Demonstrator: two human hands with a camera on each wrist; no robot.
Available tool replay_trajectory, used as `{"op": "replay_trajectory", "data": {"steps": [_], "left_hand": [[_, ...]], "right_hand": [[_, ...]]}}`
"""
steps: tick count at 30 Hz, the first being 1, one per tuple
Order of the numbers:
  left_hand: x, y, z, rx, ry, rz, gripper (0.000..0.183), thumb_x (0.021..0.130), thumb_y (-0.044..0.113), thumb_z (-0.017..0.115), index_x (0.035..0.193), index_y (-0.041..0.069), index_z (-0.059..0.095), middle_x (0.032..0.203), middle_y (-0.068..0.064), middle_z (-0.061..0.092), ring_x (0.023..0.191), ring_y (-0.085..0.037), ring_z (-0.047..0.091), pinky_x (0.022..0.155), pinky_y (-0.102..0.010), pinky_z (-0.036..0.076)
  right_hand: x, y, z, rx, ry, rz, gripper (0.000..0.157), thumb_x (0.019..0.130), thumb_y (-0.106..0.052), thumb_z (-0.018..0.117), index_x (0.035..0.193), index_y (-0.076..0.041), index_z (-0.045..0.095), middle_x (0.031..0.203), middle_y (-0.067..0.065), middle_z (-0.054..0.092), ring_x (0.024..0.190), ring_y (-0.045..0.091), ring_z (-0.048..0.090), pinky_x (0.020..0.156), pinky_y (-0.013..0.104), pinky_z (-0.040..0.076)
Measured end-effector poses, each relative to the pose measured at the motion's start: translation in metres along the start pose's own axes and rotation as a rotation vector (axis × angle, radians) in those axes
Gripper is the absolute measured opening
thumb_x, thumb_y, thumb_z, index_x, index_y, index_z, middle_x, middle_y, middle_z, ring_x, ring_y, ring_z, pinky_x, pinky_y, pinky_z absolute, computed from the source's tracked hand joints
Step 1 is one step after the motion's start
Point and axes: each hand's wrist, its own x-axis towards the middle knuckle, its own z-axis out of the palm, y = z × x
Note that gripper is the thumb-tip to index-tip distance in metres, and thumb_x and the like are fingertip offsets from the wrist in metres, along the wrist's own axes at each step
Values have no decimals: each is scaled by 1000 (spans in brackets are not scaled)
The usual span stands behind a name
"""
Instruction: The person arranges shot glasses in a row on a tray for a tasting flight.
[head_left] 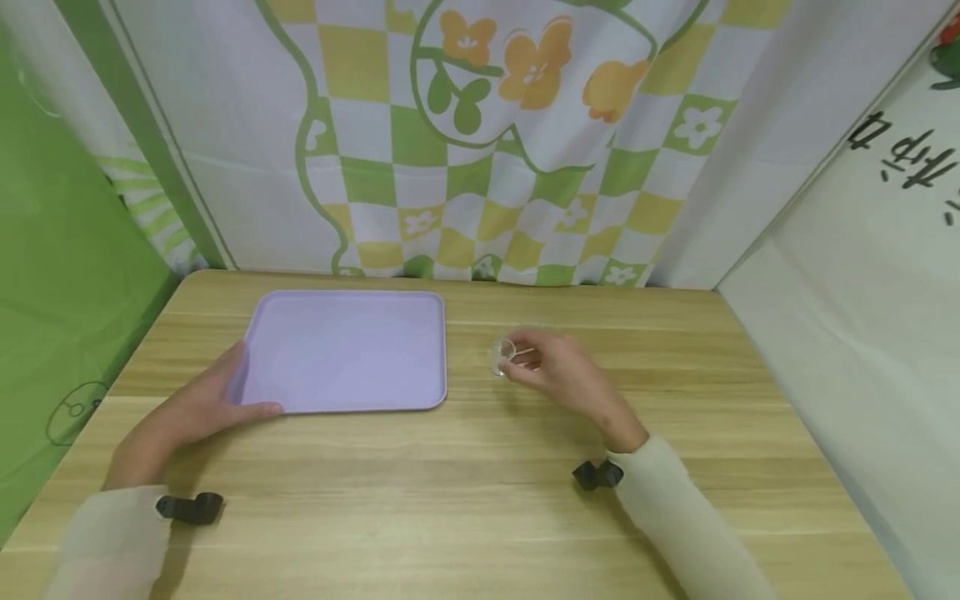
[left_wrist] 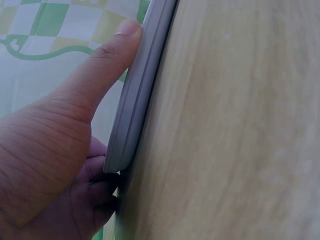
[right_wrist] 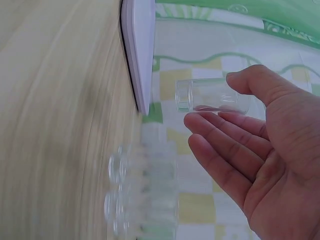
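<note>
A lilac rectangular tray (head_left: pixel 345 350) lies on the wooden table, left of centre. My left hand (head_left: pixel 206 400) holds its near left corner, the thumb along the front edge and the fingers at the left side; the left wrist view shows the thumb (left_wrist: pixel 112 47) against the tray's rim (left_wrist: pixel 137 95). To the right of the tray, my right hand (head_left: pixel 562 371) pinches a small clear glass (head_left: pixel 501 357) between thumb and fingers. In the right wrist view this glass (right_wrist: pixel 212 95) is raised off the tabletop, thick base down.
Several more clear glasses (right_wrist: pixel 145 190) stand together on the table beside the right hand, mostly hidden behind it in the head view. A checked, flowered curtain (head_left: pixel 487 192) hangs along the table's far edge. A white wall sheet (head_left: pixel 847 275) borders the right side.
</note>
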Motion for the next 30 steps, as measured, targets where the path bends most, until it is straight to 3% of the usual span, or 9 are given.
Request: {"op": "replay_trajectory", "data": {"steps": [8, 13, 20, 30], "left_hand": [[0, -1, 2, 13, -2, -10, 127, 87, 48, 81, 161, -3, -10, 162, -38, -4, 148, -58, 4, 119, -68, 8], [0, 2, 0, 14, -17, -25, 127, 89, 48, 79, 159, -6, -11, 162, -38, -7, 148, -58, 1, 119, -67, 5], [0, 2, -1, 6, -17, -25, 127, 89, 48, 80, 159, -6, -11, 161, -38, -7, 147, -58, 0, 119, -67, 5], [1, 3, 0, 7, -17, -32, 127, 88, 48, 80, 159, -8, -10, 160, -41, -6, 146, -60, 2, 119, -68, 7]], "right_hand": [[27, -9, 23, 21, -86, -13, 27, 98, -19, 72, 117, -1, 70, 109, 2, 72, 98, 17, 73, 81, 22, 59], [42, -16, 39, 47, -123, -40, 20, 98, -17, 72, 112, -2, 69, 108, 5, 73, 98, 17, 73, 82, 21, 59], [62, -26, 65, 20, -124, -78, 20, 95, -15, 76, 109, -2, 69, 108, 9, 75, 96, 19, 74, 82, 31, 61], [79, -40, 102, 55, -144, -102, 18, 95, -15, 76, 106, -3, 68, 106, 9, 76, 96, 16, 74, 80, 19, 58]]}}
